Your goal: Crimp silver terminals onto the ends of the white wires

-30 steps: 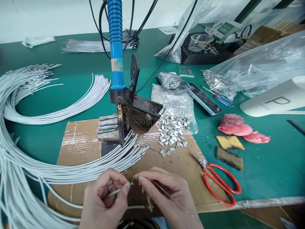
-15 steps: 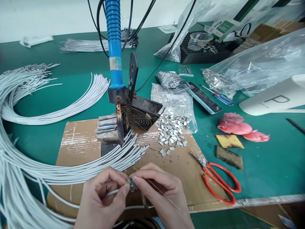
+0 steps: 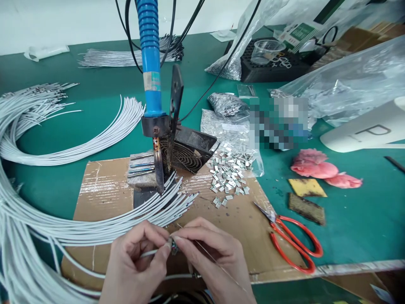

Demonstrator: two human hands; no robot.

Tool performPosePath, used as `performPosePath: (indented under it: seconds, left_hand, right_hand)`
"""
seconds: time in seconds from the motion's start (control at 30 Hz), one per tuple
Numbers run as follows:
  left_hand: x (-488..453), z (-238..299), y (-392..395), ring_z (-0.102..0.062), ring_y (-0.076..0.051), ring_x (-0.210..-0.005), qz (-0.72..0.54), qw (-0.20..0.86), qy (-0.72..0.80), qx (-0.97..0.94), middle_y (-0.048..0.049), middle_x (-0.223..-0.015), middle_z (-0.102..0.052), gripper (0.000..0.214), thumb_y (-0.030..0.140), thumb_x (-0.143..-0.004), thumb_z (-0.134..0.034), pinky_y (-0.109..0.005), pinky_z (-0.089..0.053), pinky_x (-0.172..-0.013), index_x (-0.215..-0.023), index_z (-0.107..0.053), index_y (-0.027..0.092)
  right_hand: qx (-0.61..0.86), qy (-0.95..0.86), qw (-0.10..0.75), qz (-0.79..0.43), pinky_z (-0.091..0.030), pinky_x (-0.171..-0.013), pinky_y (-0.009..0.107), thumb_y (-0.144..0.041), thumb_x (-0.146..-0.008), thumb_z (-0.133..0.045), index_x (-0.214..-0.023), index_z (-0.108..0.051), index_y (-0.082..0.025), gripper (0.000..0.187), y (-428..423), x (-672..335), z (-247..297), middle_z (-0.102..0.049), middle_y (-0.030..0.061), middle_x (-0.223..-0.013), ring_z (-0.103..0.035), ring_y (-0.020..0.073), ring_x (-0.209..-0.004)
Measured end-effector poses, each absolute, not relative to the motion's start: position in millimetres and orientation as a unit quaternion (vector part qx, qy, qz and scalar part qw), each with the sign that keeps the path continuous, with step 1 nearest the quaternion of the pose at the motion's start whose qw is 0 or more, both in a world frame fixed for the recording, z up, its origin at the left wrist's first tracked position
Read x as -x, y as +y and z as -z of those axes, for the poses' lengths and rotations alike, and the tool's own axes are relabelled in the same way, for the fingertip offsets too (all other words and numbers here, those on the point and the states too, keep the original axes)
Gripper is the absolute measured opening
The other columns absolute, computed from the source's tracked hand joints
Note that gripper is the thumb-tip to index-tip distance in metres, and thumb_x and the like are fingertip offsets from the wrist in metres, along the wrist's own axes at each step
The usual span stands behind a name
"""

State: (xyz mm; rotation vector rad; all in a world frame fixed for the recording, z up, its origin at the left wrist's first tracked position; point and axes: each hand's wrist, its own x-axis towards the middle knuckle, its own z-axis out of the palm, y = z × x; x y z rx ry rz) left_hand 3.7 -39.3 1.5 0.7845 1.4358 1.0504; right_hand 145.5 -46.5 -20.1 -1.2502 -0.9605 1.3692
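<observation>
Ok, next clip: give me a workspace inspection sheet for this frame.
Surface: green table, with a cardboard sheet under the hands.
Job's things: white wire with a small piece at its tip; metal clips piled on the cardboard sheet; blue soldering iron upright in its stand.
Clutter: red scissors, pink cloth, sponges, plastic bags.
Grippers: left hand pinches the white wire; right hand pinches the small piece; fingertips meet.
Cables: black cables behind the soldering iron; wire bundles curve along the left.
Surroundings: white wall behind; nobody else seen.
</observation>
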Motion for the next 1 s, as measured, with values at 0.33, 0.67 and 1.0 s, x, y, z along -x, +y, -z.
performPosePath:
  seconds: [0.33, 0.67, 1.0]
  left_hand:
    - [-6, -4, -35, -0.066, -0.009, -0.059, -0.441, 0.527, 0.64, -0.344, 0.0009, -0.07, -0.071, 0.014, 0.012, -0.063, -0.078, -0.011, -0.051, -0.055, -0.059, -0.067, 0.019]
    - [-3, -3, -25, -0.063, -0.009, -0.061, -0.429, 0.496, 0.664, -0.359, -0.0005, -0.077, -0.072, 0.013, 0.015, -0.066, -0.077, -0.012, -0.047, -0.055, -0.061, -0.066, 0.019]
    - [1, -2, -11, -0.065, -0.011, -0.064, -0.445, 0.477, 0.655, -0.381, -0.0001, -0.076, -0.072, 0.013, 0.015, -0.071, -0.075, -0.014, -0.049, -0.056, -0.064, -0.065, 0.019]
  right_hand:
    - [0.558, -0.431, 0.516, -0.486, -0.048, -0.057, 0.023, -0.04, -0.106, -0.046, -0.112, -0.077, -0.026, 0.035, -55, -141, 26, -0.064, 0.0022, -0.084, -0.056, 0.0127, -0.06]
    - [0.558, -0.539, 0.484, -0.406, -0.046, -0.064, 0.025, -0.022, -0.101, -0.049, -0.073, -0.048, -0.023, 0.028, -46, -152, 19, -0.053, -0.0001, -0.074, -0.055, 0.0156, -0.067]
    - [0.593, -0.554, 0.484, -0.329, -0.057, -0.075, 0.02, -0.014, -0.088, -0.062, -0.073, -0.057, -0.025, 0.02, -38, -136, 12, -0.083, 0.0054, -0.105, -0.078, 0.016, -0.076]
